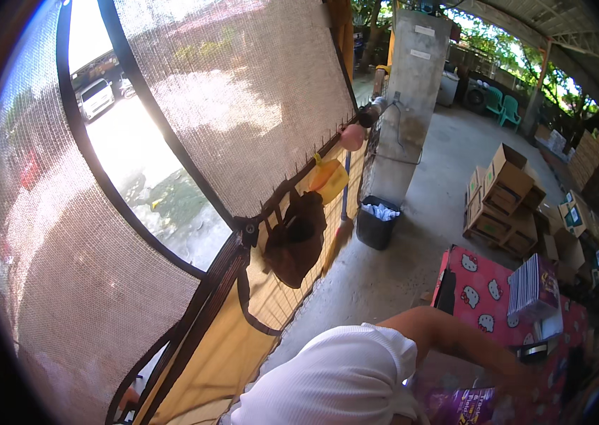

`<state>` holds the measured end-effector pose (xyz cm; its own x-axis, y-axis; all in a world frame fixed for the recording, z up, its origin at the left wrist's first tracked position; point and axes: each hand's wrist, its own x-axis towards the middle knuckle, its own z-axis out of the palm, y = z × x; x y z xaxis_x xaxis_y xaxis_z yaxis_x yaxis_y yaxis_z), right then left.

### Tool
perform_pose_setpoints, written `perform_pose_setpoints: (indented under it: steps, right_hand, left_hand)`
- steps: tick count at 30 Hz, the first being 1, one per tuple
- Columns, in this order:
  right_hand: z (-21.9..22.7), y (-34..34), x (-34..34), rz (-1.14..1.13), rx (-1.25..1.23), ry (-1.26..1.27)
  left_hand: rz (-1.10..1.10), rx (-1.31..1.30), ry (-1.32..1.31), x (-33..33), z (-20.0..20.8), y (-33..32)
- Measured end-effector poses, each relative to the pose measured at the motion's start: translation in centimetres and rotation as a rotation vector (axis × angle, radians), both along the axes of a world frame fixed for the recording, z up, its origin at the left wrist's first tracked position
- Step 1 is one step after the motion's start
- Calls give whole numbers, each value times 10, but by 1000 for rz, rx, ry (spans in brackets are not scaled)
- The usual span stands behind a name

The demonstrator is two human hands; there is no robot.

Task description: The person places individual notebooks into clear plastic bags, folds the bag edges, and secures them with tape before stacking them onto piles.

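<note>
My left arm (455,338), in a white ribbed sleeve (342,375), reaches to the right over a table with a pink cover (485,273) patterned with white cat faces. The hand at its end is lost in shade near the right rim, so its fingers cannot be made out. Close to the forearm lies a purple printed booklet (461,405). A neat stack of purple-covered books (534,287) stands farther back on the table. Beside the forearm is a small dark and silver item (532,352) of unclear kind. My right hand does not show.
On the left, a mesh screen (221,92) with dark bands carries a dark bag (298,241) and a yellow jug (329,178). A black bin (377,225) with pale scraps stands by a concrete pillar (413,106). Cardboard boxes (505,185) are piled beyond the table.
</note>
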<state>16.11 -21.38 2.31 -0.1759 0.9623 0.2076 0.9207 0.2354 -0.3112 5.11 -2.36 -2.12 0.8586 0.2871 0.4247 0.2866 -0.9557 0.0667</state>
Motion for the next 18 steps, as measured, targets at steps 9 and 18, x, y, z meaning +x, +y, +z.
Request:
perform_pose_setpoints:
  steps: [9,18]
  right_hand:
    - [19,0,0,-118,-97,-8]
    - [18,23,0,-126,-8,40]
  left_hand:
    - [135,78,272,-21,-5,-37]
    - [-362,-319,-363,-28,22,-42]
